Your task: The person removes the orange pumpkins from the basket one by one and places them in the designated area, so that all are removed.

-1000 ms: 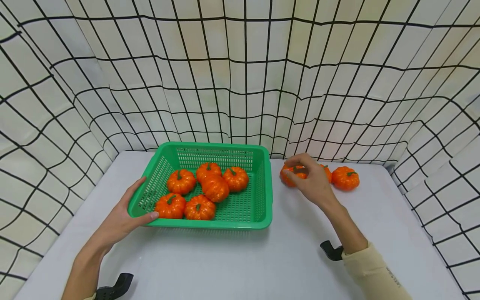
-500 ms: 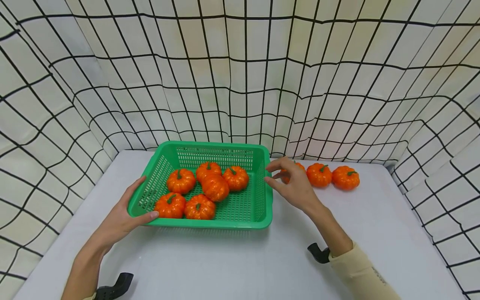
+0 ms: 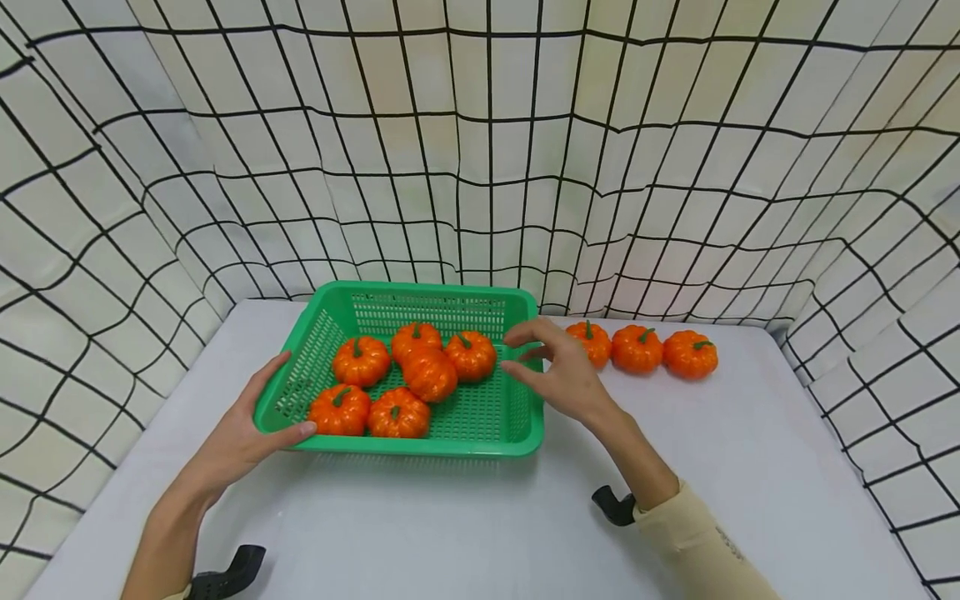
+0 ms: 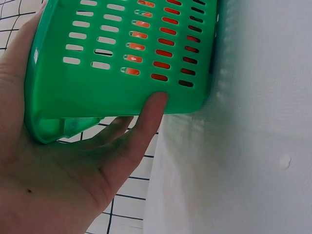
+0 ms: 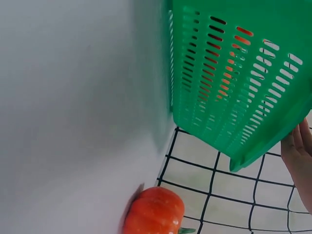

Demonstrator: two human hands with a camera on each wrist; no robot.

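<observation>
A green perforated plastic basket (image 3: 420, 448) holds several small orange pumpkins (image 3: 430, 375). My left hand (image 3: 232, 437) grips its left end, the thumb over the front rim; in the left wrist view, fingers of that hand (image 4: 97, 165) lie against the basket's outer wall (image 4: 112, 92). At the right rim is my right hand (image 3: 558, 371), thumb and fingers loosely bent and apart, with nothing seen between them. From the right wrist, this hand (image 5: 298, 156) shows at the image edge beside the basket rim; whether it touches the rim I cannot tell.
Three more pumpkins (image 3: 637, 349) stand in a row on the white table (image 3: 450, 525), right of the basket. A white wall with black grid netting (image 3: 480, 167) rises behind and at both sides. A black wrist mount (image 3: 613, 506) sits at the right cuff.
My right hand has moved left from over the nearest loose pumpkin to the basket's right rim, leaving that pumpkin on the table. The left hand and basket stay almost unchanged.
</observation>
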